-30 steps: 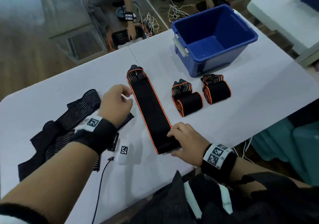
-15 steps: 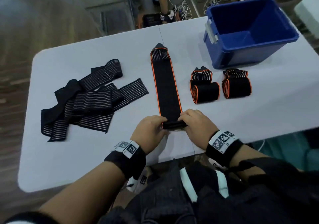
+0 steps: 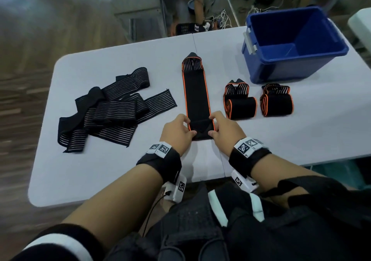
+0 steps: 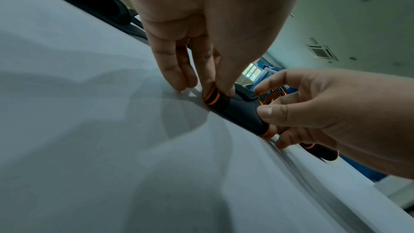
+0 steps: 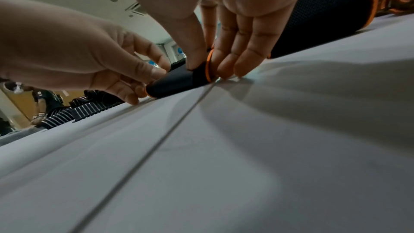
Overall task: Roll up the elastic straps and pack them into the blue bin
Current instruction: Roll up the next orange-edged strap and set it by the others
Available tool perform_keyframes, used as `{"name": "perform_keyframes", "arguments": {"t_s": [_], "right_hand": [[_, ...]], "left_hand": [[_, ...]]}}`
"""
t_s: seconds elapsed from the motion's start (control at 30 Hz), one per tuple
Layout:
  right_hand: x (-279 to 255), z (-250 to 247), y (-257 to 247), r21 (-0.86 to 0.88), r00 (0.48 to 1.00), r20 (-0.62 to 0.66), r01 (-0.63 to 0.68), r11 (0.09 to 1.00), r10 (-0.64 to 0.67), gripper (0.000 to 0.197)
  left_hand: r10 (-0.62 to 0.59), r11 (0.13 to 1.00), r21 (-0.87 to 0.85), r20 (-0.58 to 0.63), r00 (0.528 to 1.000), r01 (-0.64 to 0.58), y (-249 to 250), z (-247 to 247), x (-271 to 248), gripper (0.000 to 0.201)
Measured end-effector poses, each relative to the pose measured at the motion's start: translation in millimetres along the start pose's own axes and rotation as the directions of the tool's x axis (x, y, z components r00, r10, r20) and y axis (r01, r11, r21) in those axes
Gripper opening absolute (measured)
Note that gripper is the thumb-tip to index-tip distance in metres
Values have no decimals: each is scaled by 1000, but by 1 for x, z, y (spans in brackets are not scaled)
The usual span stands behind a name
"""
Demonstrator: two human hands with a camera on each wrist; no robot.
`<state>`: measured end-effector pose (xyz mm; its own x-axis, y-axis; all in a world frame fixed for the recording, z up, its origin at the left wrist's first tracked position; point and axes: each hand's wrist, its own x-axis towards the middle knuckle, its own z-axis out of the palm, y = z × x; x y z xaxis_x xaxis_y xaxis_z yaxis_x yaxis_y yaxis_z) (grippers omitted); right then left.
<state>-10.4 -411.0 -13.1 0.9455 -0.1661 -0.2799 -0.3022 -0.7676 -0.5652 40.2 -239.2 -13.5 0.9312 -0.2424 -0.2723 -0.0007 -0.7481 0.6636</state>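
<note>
Where the head camera looks down, the blue bin (image 3: pixel 297 45) stands at the far right of the white folding table (image 3: pixel 104 172), open-topped, its visible floor bare. Just in front of it lie two rolled straps (image 3: pixel 240 105), black with orange edging, side by side. At the table's middle a third orange-edged strap (image 3: pixel 196 94) lies flat and lengthwise, its near end turned into a small roll that the left hand (image 3: pixel 176 133) and right hand (image 3: pixel 225 131) pinch from either side. A heap of black striped straps (image 3: pixel 108 110) lies unrolled to the left. Beyond the table, a wood floor, tangled cables and another person's arm show. From the left wrist, the left hand's (image 4: pixel 201 29) thumb and fingers grip the roll's orange-rimmed end (image 4: pixel 211 96) against the tabletop, while the right hand (image 4: pixel 331 109) clasps the opposite end; a ceiling vent (image 4: pixel 322 52) shows above. From the right wrist, the right hand's (image 5: pixel 235 15) thumb and fingers close on the roll (image 5: pixel 179 81), the left hand (image 5: pixel 74 59) holding its other end; a seam (image 5: pixel 156 144) runs along the table, and one finished roll (image 5: pixel 325 17) looms just behind.
</note>
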Motion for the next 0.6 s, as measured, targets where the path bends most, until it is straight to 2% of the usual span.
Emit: {"name": "perform_keyframes", "arguments": {"t_s": [0.2, 0.3, 0.37, 0.43, 0.5, 0.6], "right_hand": [[1, 4, 2, -73, 998, -27, 53, 996, -55, 31], [2, 6, 0, -207, 989, -54, 125, 970, -139, 28], [0, 6, -2, -334, 980, -38, 172, 927, -196, 28], [-4, 6, -1, -396, 978, 18, 197, 897, -207, 41], [-8, 7, 1, -412, 980, 84, 200, 889, -181, 61], [-7, 8, 3, -333, 985, 81, 172, 927, -154, 62]], "left_hand": [[121, 950, 281, 68, 990, -136, 2, 2, 3, 19], [240, 873, 424, 58, 969, -241, 0, -1, 2, 23], [322, 787, 516, 124, 939, -338, -1, -1, 2, 25], [361, 716, 571, 191, 913, -402, -3, -2, 0, 30], [352, 712, 562, 235, 906, -422, -6, -4, -3, 41], [320, 768, 493, 258, 912, -409, -12, -6, -6, 57]]}}
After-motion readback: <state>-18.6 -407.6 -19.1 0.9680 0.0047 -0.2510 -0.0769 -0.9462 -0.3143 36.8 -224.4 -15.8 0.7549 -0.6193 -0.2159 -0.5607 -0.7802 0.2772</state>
